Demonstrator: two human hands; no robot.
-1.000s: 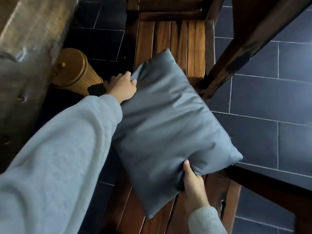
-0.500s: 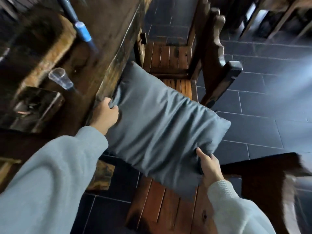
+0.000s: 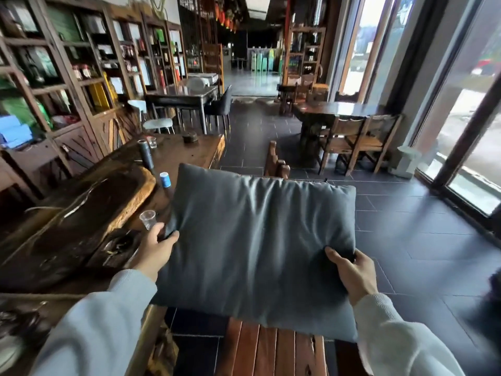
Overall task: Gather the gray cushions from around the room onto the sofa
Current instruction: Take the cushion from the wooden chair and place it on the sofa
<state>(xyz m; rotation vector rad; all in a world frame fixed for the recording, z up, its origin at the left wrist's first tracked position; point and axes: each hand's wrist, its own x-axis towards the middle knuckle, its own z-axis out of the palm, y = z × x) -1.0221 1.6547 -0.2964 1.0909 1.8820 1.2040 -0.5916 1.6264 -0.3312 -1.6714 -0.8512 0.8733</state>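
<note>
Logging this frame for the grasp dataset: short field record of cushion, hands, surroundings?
held object: gray cushion, held up over a slatted wooden seat
left hand: pinches the cushion's left edge
right hand: grips its right edge, thumb on the top face
nearby: wooden table on the left, clear cup close to the left hand
floor: dark tiles
sofa: none identifiable in view
</note>
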